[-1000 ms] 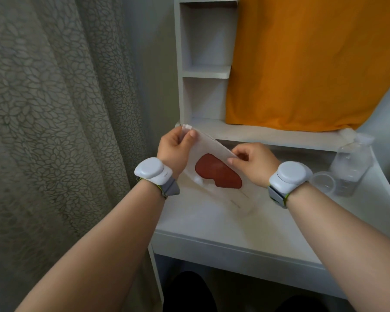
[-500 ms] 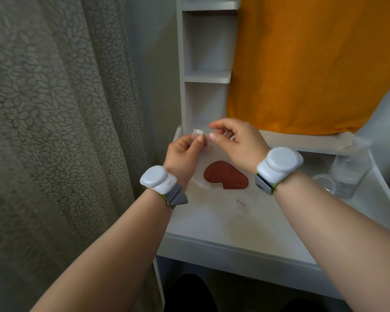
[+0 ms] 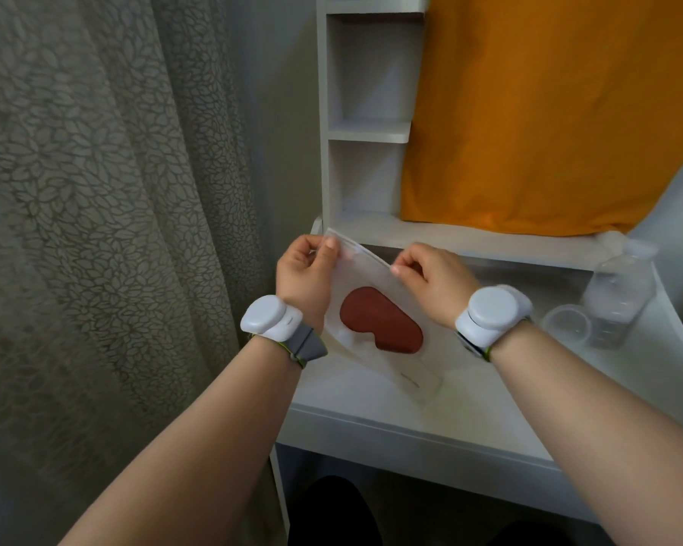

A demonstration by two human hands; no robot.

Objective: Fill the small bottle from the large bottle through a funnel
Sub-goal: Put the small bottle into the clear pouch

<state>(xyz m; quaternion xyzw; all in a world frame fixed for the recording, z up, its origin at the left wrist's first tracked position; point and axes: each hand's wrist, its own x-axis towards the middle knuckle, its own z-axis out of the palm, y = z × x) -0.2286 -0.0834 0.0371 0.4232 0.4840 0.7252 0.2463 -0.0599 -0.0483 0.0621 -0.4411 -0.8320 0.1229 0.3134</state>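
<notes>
curtain: patterned grey curtain (image 3: 115,230) fills the left, clear of the work.
left hand: left hand (image 3: 304,277) is closed in a pinch, thumb and fingers on the far-left corner of the pouch's top edge.
pouch: translucent zip pouch (image 3: 375,279) is held between both hands above the white desk (image 3: 411,411). Long axis runs from far-left down to near-right. Cannot tell whether the low corner touches the desk.
contents: red-brown piece (image 3: 379,323) lies flat inside, mid-pouch, below and between the hands; probably the folded funnel. A pale small shape sits just left of it, identity unclear.
right hand: right hand (image 3: 430,281) is closed in a pinch on the same top edge, right of the left hand.
key relation: the seal runs across between the two pinches, so the opening pull likely goes apart across that edge.
cup: clear round cup (image 3: 566,329) stands on the desk, right of the right wrist.
large bottle: clear large bottle (image 3: 620,293) stands upright just beside the cup, far right; the right hand is nearer.
small bottle: not identified.
</notes>
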